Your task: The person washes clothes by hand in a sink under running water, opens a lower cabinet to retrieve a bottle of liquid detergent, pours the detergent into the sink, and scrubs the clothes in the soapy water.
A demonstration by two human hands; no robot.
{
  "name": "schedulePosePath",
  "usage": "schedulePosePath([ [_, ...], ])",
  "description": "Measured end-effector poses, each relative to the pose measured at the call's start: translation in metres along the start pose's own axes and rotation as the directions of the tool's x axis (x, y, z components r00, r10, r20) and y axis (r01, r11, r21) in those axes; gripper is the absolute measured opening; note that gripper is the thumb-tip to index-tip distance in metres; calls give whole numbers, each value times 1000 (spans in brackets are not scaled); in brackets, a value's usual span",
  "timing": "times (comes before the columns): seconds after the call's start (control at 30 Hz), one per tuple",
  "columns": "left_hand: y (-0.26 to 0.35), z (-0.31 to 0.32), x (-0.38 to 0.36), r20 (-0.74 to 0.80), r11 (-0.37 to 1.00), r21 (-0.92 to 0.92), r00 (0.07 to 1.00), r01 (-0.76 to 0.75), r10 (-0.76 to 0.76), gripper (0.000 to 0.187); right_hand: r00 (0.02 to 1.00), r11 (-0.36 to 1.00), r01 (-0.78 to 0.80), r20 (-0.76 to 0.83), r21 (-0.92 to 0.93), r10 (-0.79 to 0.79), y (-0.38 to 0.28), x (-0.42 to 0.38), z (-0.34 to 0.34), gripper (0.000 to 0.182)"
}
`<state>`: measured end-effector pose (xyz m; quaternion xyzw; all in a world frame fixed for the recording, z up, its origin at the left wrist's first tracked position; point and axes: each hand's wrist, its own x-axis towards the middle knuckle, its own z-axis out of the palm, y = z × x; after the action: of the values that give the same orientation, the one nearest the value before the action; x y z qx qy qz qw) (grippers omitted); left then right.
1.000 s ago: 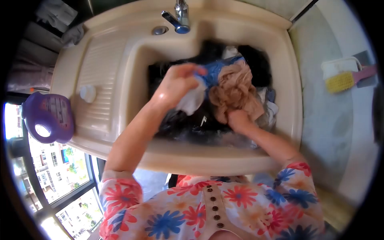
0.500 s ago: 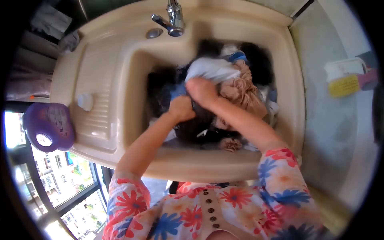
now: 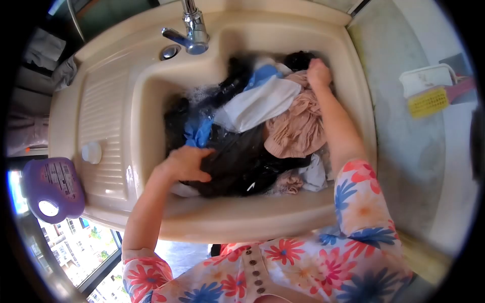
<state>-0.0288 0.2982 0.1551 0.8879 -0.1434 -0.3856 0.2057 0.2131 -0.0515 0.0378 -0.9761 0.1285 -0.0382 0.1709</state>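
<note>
Wet laundry fills the basin of a beige sink. My left hand is at the basin's left front, its thumb and fingers spread above a black garment. A bright blue cloth lies just beyond those fingers. At the far right of the basin my right hand is closed on a bunched black garment. Below that wrist lies a crumpled beige-pink garment. A white cloth with a light blue part stretches across the middle of the pile.
A chrome tap stands behind the basin. On the ribbed washboard at the left sits a white cap. A purple detergent bottle stands at the left edge. A yellow brush hangs near the right wall.
My hands have moved apart from the middle of the pile: the right one to the far right corner, the left one leftward, its fingers now spread. The white cloth lies flatter.
</note>
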Motion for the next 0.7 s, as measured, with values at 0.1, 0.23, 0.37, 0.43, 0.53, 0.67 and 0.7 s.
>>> schedulePosePath([
  [0.1,1,-28,31,-394,996,76,919,46,-13,72,993,994,-22,110,-106,33,27,0,-1,34],
  [0.23,34,1,135,-651,980,54,738,-189,178,71,937,983,181,310,-29,-163,56,-26,30,28],
  [0.37,43,20,128,-326,998,-29,945,-54,41,41,801,895,441,424,61,-423,30,-123,-33,23],
  [0.43,14,32,95,-392,994,104,917,-31,69,27,740,817,517,347,255,-576,11,-173,-62,22],
  [0.53,-24,13,51,-353,925,214,908,313,-225,20,530,679,580,425,449,-734,-9,-218,-71,28],
  [0.67,-36,-12,54,-338,850,349,899,394,-278,23,250,429,652,357,625,-900,-49,-256,-56,33],
  [0.7,-25,-25,61,-316,808,405,895,427,-315,23,198,390,674,354,628,-914,-54,-261,-51,34],
])
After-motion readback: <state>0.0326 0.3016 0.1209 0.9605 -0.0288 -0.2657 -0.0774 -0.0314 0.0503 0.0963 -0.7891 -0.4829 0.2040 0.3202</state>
